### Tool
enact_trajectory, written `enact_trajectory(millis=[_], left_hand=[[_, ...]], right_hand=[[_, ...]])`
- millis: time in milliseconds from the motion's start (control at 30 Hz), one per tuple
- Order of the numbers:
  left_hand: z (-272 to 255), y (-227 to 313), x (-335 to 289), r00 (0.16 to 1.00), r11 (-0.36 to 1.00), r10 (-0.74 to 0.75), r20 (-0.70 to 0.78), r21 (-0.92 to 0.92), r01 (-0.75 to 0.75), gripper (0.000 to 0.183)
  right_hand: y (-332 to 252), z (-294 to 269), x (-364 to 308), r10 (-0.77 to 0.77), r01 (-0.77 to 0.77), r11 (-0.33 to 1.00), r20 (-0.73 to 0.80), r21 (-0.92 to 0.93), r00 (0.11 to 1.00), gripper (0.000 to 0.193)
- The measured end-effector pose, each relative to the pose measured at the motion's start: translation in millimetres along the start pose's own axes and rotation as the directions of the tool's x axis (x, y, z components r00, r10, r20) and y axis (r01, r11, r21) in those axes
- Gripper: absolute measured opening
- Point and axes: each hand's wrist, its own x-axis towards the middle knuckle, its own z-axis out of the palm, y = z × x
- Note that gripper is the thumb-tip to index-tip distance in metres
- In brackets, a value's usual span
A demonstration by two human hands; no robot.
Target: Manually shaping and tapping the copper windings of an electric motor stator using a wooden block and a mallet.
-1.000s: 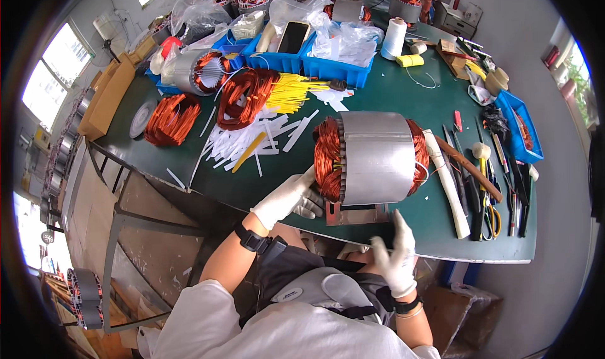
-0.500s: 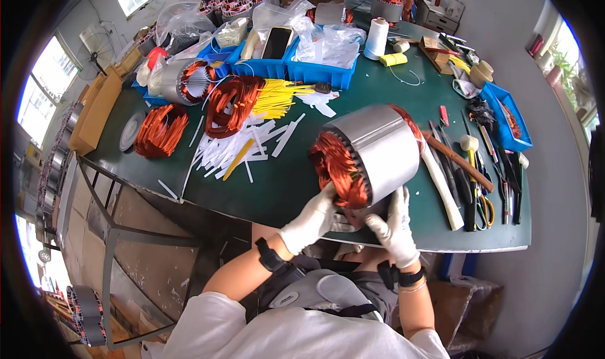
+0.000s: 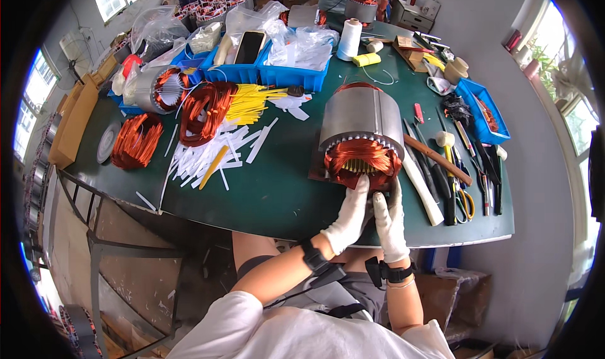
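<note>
A large grey motor stator [image 3: 362,118] with copper windings [image 3: 362,162] at its near end lies on the green table [image 3: 265,195], its open end turned toward me. Both my hands wear white gloves. My left hand [image 3: 350,215] touches the lower front of the copper winding with its fingertips. My right hand [image 3: 389,219] sits right beside it, fingers up against the same winding. Neither hand holds a tool.
Right of the stator lie a wooden mallet [image 3: 441,159], a white stick [image 3: 421,189], scissors and pliers [image 3: 465,198]. Left are white paper strips [image 3: 208,154], yellow sleeves [image 3: 249,102], copper coils [image 3: 133,140], a smaller stator [image 3: 157,88] and blue bins [image 3: 287,75].
The stator has been turned so its wound end faces me. Both hands moved from its side and the table edge up to the front winding.
</note>
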Motion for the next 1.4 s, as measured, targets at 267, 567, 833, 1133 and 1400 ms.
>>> enact_trajectory(millis=[267, 567, 833, 1133, 1400], left_hand=[[2, 120, -32, 0.549, 0.338, 0.835, 0.022, 0.767, -0.545, 0.028], [0, 183, 109, 0.999, 0.729, -0.021, 0.04, 0.684, -0.012, 0.065], [-23, 187, 79, 0.991, 0.696, -0.128, 0.039, 0.715, 0.062, 0.071], [-45, 141, -12, 0.969, 0.722, 0.244, 0.022, 0.663, -0.197, 0.073], [-34, 112, -40, 0.942, 0.689, 0.335, 0.022, 0.676, -0.261, 0.048]], right_hand=[[0, 27, 13, 0.072, -0.12, 0.976, -0.247, -0.184, 0.966, 0.088], [46, 61, 42, 0.069, -0.048, 0.997, -0.482, 0.056, 0.873, 0.095], [12, -15, 74, 0.123, -0.15, 0.973, 0.159, 0.176, 0.98, 0.072], [7, -42, 115, -0.062, 0.001, 0.983, 0.331, 0.181, 0.942, 0.081], [110, -72, 132, -0.327, 0.435, 0.713, 0.289, -0.55, 0.9, 0.043]])
